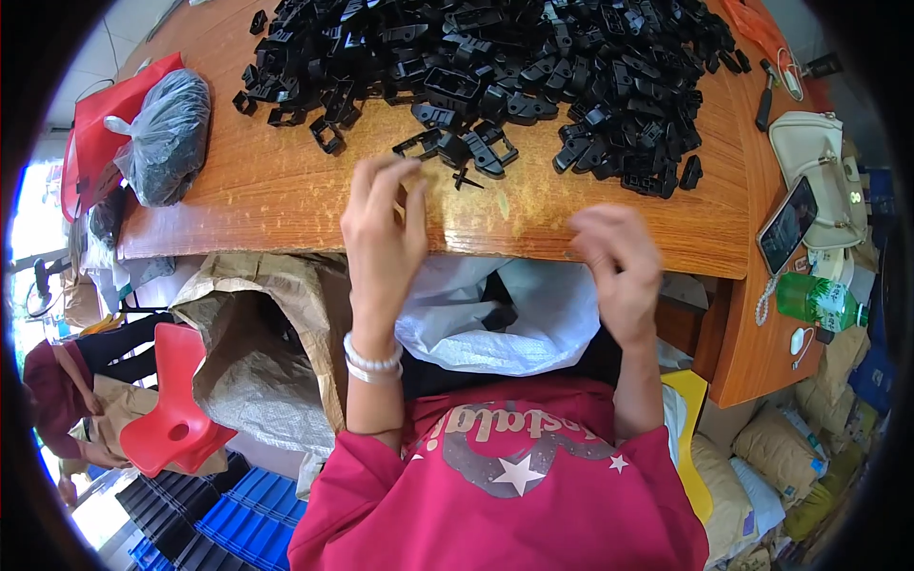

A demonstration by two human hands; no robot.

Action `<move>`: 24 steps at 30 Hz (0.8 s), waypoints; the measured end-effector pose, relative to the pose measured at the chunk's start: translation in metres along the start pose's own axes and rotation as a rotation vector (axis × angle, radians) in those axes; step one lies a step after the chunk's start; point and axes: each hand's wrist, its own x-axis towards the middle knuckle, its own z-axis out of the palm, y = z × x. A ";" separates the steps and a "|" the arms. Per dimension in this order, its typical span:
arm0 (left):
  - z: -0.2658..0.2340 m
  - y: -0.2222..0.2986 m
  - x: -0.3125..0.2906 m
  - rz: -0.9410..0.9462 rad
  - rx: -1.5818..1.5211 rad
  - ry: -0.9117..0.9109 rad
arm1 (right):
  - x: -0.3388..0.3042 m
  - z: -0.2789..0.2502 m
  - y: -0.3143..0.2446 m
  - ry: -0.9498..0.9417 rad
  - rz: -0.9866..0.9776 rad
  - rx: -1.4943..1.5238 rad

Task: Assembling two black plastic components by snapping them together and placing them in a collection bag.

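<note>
My left hand is over the front of the wooden table, fingers curved and apart, nothing visible between them. Its fingertips are close to a black plastic frame-shaped part and other loose black pieces. A small black cross-shaped piece lies just right of those fingertips. My right hand hangs above the table's front edge, slightly blurred, with thumb and fingers apart and nothing seen in it. Between my forearms a white woven sack gapes on my lap under the edge; something dark shows inside.
A big heap of black plastic parts covers the table's far side. A tied clear bag stands left, beside a red bag. On the right are a hammer, handbag, phone and green bottle. A brown sack stands lower left.
</note>
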 end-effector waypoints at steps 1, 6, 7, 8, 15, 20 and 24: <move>0.001 -0.004 0.009 -0.013 0.077 0.024 | 0.002 -0.002 0.017 0.223 -0.095 -0.271; 0.003 -0.023 0.031 0.038 0.353 -0.189 | 0.009 -0.012 0.040 0.284 0.035 -0.754; 0.001 -0.025 0.032 0.056 0.415 -0.240 | 0.007 -0.009 0.041 0.257 0.048 -0.723; 0.000 -0.024 0.031 0.056 0.415 -0.208 | 0.003 -0.008 0.040 0.231 0.071 -0.701; -0.005 0.000 0.000 -0.417 -0.532 -0.032 | 0.000 0.007 0.033 0.260 0.129 -0.684; -0.007 0.012 -0.031 -0.608 -0.937 -0.478 | -0.008 0.008 0.015 0.323 0.092 -0.405; 0.010 0.029 -0.036 -0.621 -1.123 -0.479 | -0.014 0.017 -0.024 0.161 -0.019 0.111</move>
